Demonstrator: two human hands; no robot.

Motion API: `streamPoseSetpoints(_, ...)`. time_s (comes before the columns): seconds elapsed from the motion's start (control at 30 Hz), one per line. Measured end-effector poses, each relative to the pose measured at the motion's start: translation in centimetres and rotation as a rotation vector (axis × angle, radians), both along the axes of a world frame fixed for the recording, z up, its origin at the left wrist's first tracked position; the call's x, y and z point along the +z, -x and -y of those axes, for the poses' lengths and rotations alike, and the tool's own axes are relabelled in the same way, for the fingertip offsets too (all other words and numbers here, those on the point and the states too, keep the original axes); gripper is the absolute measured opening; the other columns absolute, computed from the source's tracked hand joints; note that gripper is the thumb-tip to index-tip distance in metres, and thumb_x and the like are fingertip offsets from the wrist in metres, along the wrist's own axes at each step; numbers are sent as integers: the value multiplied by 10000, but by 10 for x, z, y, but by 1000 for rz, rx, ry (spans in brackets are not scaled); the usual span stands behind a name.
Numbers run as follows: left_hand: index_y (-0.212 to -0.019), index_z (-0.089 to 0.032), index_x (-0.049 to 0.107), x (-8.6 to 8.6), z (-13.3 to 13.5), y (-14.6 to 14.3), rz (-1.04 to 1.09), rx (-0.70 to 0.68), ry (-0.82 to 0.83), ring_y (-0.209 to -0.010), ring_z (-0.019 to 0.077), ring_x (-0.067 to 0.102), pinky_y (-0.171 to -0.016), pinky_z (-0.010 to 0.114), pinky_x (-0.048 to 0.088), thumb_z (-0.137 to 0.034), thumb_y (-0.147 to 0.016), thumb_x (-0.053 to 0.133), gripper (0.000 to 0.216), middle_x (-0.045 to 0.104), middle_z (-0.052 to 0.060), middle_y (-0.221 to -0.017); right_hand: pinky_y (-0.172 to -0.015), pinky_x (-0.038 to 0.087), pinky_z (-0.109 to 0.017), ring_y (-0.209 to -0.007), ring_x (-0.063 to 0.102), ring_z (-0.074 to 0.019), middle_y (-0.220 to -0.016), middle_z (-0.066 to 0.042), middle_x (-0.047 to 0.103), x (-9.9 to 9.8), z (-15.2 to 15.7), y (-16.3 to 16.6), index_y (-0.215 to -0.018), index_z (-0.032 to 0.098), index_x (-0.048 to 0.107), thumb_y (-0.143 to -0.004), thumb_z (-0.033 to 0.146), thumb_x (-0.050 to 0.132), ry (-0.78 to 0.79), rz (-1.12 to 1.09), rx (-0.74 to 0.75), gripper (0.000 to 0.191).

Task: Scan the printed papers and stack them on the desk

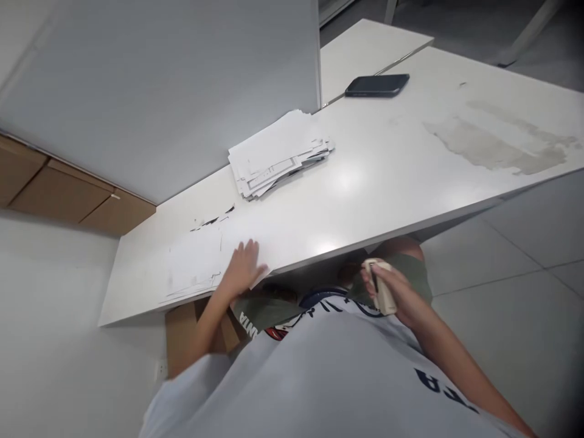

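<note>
My left hand (243,267) lies with its fingers stretched out over white paper sheets (189,264) at the front edge of the table. A paper corner pokes past the edge beside my thumb. My right hand (396,286) is wrapped round a cream-coloured stapler (385,298), held off the table above my lap. A thick, uneven stack of printed papers (278,155) lies farther back on the table, against the grey partition.
A dark phone (378,85) lies on the white table (360,182) near the partition's end. Dark torn scraps (212,220) lie left of the stack. A greyish stain (493,143) marks the right side. The grey partition (182,79) rises behind; cardboard boxes (68,188) stand at the left.
</note>
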State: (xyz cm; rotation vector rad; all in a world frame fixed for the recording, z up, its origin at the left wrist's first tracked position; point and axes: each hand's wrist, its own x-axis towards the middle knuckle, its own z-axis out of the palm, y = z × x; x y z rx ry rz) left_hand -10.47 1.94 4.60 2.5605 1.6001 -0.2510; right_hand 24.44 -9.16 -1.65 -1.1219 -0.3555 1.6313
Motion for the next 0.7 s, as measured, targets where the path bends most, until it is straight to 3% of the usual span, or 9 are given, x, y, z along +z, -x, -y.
streamPoseSetpoints(0.07,-1517,-132,261,-18,45,3,-52,26,-12,-1478,391,111,-1138,579,265,-595,-912,453,785,227,184,-1588,-419,386,-197,-477,472,-83,-670,29,574,1,-5,19,-845,211,588,-748,483,737,-3,23,188,325)
streamPoseSetpoints(0.13,-1529,-132,216,-28,70,-2,-59,33,-55,-1485,382,46,-1151,594,226,-488,-941,448,726,184,178,-1601,-424,375,-204,-479,468,-86,-670,27,572,2,-10,39,-840,207,578,-762,484,722,3,13,330,322)
streamPoseSetpoints(0.2,-1535,-126,185,-31,80,-10,-45,24,-55,-1489,366,21,-1161,586,212,-435,-946,440,712,181,168,-1604,-420,368,-215,-476,461,-88,-693,22,590,4,-16,59,-863,208,581,-738,470,741,-3,-35,424,332)
streamPoseSetpoints(0.3,-1537,-80,145,-32,84,-20,-38,34,-44,-1482,391,2,-1167,605,179,-478,-876,547,870,155,189,-1604,-426,366,-225,-469,447,-99,-626,27,569,10,-24,85,-894,203,599,-705,437,760,-31,-151,519,341)
streamPoseSetpoints(0.4,-1524,-75,205,-31,86,-21,2,66,-61,-1482,395,46,-1165,625,167,-344,-849,566,811,212,181,-1592,-442,379,-228,-462,429,-108,-508,37,490,15,-29,101,-849,186,627,-717,437,729,-13,-247,524,302)
streamPoseSetpoints(0.5,-1489,-150,338,-23,85,-8,112,74,-58,-1463,314,244,-1173,563,251,-148,-852,433,644,406,111,-1519,-439,394,-228,-459,426,-96,-595,17,564,15,-32,105,-838,199,635,-707,392,734,23,-269,426,254)
streamPoseSetpoints(0.6,-1488,-172,348,-6,83,14,154,167,-223,-1406,267,384,-1174,536,284,-25,-801,347,703,507,99,-1446,-410,386,-232,-457,437,-88,-772,-10,650,13,-34,104,-863,216,633,-715,354,723,25,-278,397,221)
streamPoseSetpoints(0.7,-1503,-159,321,10,83,28,68,229,-358,-1429,317,330,-1160,583,279,1,-766,381,757,478,117,-1466,-404,394,-240,-451,441,-92,-812,-19,659,8,-37,105,-867,213,633,-733,348,706,13,-294,412,203)
